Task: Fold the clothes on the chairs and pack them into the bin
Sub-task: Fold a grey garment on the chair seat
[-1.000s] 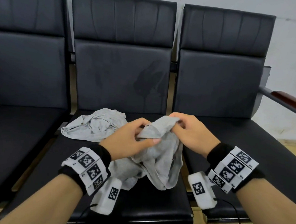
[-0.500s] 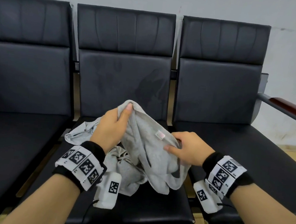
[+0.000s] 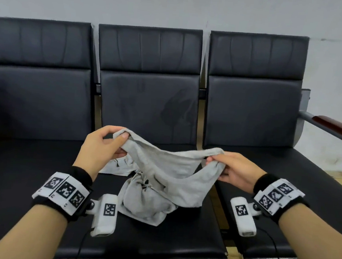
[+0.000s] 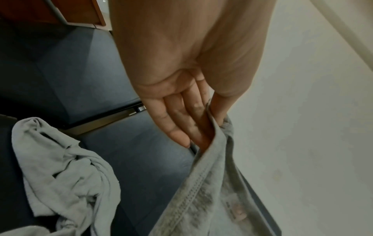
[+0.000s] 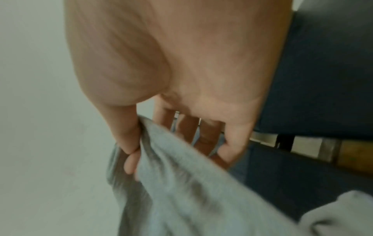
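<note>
Left hand (image 3: 99,146) and right hand (image 3: 234,170) each pinch the grey garment's (image 3: 168,171) hem, stretched above the middle chair seat (image 3: 176,240).

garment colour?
Plain light grey garment, no print; clearest in the head view.

We cannot read the small label (image 4: 238,213) on the grey garment (image 3: 168,171) — too blurred; the right wrist view smears the cloth, and the garment's lower part bunches, hiding its shape.
</note>
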`<state>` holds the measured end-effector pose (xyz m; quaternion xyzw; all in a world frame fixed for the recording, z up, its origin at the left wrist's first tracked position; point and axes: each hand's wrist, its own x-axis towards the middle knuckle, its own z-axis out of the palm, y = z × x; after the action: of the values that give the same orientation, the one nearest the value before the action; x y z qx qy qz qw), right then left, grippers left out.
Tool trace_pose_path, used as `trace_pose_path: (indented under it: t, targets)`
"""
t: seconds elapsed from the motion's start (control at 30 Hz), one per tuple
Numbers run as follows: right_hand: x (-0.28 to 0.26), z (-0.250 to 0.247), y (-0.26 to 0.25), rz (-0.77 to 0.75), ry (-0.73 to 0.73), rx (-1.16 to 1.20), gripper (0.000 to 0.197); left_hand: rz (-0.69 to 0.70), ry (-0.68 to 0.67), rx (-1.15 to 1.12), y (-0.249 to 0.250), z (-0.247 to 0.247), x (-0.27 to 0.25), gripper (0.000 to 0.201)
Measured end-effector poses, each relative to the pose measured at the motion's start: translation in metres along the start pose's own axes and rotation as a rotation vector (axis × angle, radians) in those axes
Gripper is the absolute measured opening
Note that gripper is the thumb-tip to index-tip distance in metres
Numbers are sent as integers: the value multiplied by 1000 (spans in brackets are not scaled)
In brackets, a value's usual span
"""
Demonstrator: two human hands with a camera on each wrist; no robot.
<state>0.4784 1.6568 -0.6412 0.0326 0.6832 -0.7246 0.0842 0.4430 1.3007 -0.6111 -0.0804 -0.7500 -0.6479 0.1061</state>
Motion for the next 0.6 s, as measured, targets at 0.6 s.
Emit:
trace_pose_path:
  t: [0.6]
  targets:
    - [-102, 44, -185, -452, -10, 272, 39, 159, -149, -267, 190, -53, -27, 28]
